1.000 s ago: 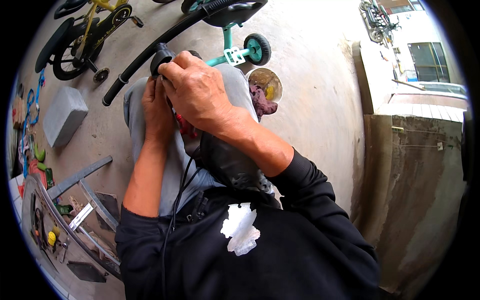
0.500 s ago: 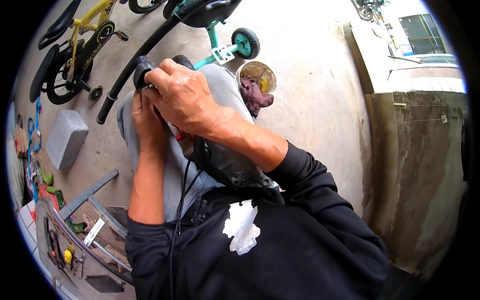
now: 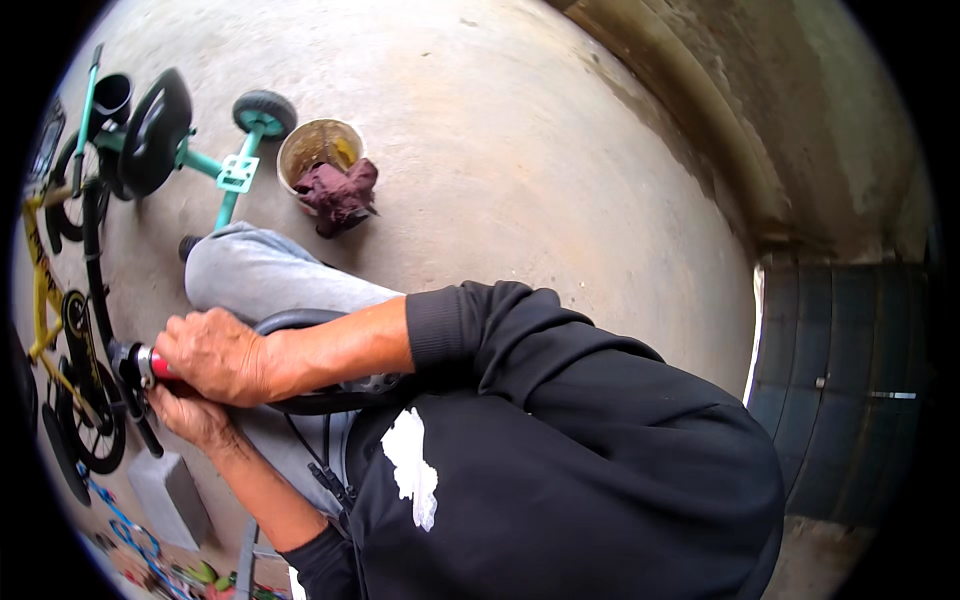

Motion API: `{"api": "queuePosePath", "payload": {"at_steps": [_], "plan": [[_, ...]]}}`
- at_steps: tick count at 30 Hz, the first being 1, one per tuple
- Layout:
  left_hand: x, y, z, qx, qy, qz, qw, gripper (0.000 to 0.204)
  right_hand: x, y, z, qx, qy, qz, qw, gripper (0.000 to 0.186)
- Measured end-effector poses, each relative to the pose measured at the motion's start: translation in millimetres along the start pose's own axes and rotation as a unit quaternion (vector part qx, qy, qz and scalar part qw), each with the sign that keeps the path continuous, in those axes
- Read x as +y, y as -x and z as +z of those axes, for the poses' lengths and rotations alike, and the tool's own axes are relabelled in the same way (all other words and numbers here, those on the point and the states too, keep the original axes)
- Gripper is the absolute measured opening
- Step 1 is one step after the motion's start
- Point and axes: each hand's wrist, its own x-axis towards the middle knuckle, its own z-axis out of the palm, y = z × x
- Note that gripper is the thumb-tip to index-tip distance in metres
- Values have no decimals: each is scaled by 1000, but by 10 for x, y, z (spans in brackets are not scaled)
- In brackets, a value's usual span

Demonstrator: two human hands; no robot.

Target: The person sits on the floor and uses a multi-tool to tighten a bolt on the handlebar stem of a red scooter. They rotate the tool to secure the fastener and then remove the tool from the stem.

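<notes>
My right hand (image 3: 212, 352) is closed around a red tube (image 3: 163, 366) at the left of the view. A silver collar (image 3: 145, 366) rings the tube's end, where a black stem (image 3: 125, 362) joins a long black handlebar (image 3: 97, 270). Just under it my left hand (image 3: 190, 415) is curled against the underside of the tube; its fingertips are partly hidden, so what they grip cannot be made out. Black curved tubing (image 3: 300, 402) and thin black cables (image 3: 300, 440) lie across my grey-trousered lap, partly behind the right forearm.
Beyond my knee stand a turquoise child's tricycle (image 3: 235, 172) and a bucket (image 3: 320, 130) with a maroon cloth (image 3: 338, 190) over its rim. A yellow bike (image 3: 45, 300) is at the far left, near a grey block (image 3: 168, 495). A concrete wall (image 3: 740, 120) and dark metal door (image 3: 830, 390) flank the right.
The view has swung right, so everything sits further left. My right hand has shifted from the black stem onto the red tube, and the silver collar now shows.
</notes>
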Motion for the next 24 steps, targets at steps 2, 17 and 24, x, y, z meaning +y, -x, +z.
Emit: {"api": "queuePosePath", "payload": {"at_steps": [2,17,24], "plan": [[62,54,87,-10,-1,-10,1000,39,-29,18,-1,-8,8,20,1000,16],[141,19,116,-11,27,-48,998,43,-5,45,-37,3,1,30,1000,19],[93,-10,62,24,21,-33,999,37,5,94,-126,-57,84,92,991,16]]}}
